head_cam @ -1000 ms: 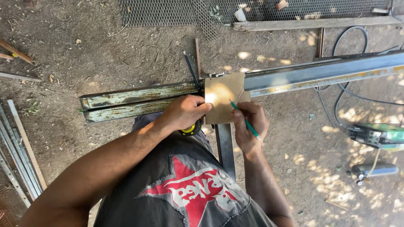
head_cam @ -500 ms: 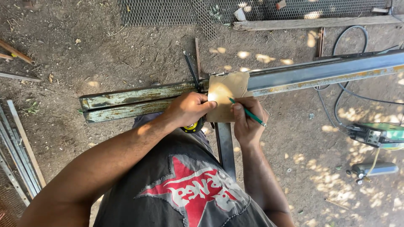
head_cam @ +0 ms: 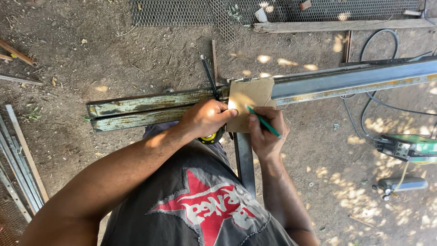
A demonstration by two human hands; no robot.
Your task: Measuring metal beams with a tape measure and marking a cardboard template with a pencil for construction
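Left hand: centre of frame, fingers curled, pressing down on the left edge of the cardboard piece; closed against it, holding it flat to the metal beam.
Right hand: just right of centre, below the cardboard; fingers pinched shut around a green pencil.
Pencil: slanted, tip up-left touching the cardboard near its middle, the other end pointing lower right.
Cardboard piece: tan, roughly square, lying across the beam at centre frame; upper edge level with the beam's far side, lower edge hanging past the near side towards the person.
Metal beam: long channel running left to right across the middle of the frame; left part rusty with worn greenish paint, right part grey and cleaner, rising slightly towards the right edge.
Tape measure: yellow and black, partly hidden under the left hand, just below the beam.
Upright bar: dark metal, runs down from under the cardboard, between the two forearms.
Dark thin rod: leans up from the beam just left of the cardboard.
Mesh panel: expanded metal, along the top of frame, with a wooden plank at its lower edge, upper right.
Power tool: green-bodied, on the dirt at right edge; black cable loops above it.
Small cylinder: grey, lower right, lying on the ground.
Metal strips: bundle at the left edge, lower left.
Ground: bare dirt, dappled sunlight at right.
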